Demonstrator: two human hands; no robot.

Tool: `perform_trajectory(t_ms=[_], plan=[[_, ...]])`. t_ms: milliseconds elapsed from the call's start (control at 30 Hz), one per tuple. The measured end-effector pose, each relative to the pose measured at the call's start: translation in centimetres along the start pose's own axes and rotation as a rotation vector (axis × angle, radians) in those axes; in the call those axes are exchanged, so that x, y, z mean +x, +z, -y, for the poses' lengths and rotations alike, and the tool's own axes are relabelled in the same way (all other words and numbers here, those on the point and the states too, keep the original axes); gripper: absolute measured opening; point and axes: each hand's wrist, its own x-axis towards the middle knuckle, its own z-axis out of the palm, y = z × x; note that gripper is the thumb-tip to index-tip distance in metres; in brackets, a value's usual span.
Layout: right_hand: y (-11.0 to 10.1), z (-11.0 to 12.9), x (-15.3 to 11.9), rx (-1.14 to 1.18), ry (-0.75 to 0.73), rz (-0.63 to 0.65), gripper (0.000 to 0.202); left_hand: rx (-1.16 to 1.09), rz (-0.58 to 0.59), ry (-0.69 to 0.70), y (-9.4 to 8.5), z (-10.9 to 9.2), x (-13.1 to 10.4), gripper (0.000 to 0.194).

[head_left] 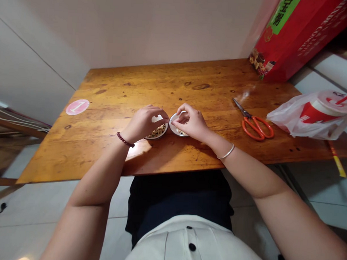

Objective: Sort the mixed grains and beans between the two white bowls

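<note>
My left hand point(147, 121) and my right hand point(193, 124) meet over two small bowls, with thumbs and fingers pinched close together. Whatever lies between the fingertips is too small to make out. Under my left hand, the left bowl point(167, 130) holds many small bead-like pieces point(158, 132) in tan and dark tones. Beside it, the right bowl point(173, 118) has a few pale pieces at its bottom, and my right hand hides part of it.
Orange-handled scissors point(254, 125) lie on the wooden table point(152, 82) to the right. Beyond them are a lidded cup point(320, 110) in a plastic bag point(285, 112) and a red box point(300, 43). A round pink sticker point(77, 106) marks the left side.
</note>
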Motion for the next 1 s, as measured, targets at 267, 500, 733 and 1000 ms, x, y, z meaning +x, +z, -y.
perform_trajectory(t_ms=[267, 500, 733, 1000], plan=[[-0.1, 0.25, -0.12, -0.022, -0.038, -0.021, 0.026, -0.001, 0.0, 0.009, 0.14, 0.2, -0.08, 0.021], [-0.17, 0.42, -0.22, -0.066, -0.079, -0.017, 0.022, 0.007, -0.004, 0.033, 0.35, 0.38, -0.08, 0.023], [-0.25, 0.51, -0.27, -0.123, -0.106, -0.01, 0.02, 0.015, 0.014, 0.021, 0.42, 0.3, -0.03, 0.027], [-0.3, 0.58, -0.34, -0.184, -0.112, 0.006, 0.019, 0.034, -0.006, 0.061, 0.58, 0.47, -0.04, 0.024]])
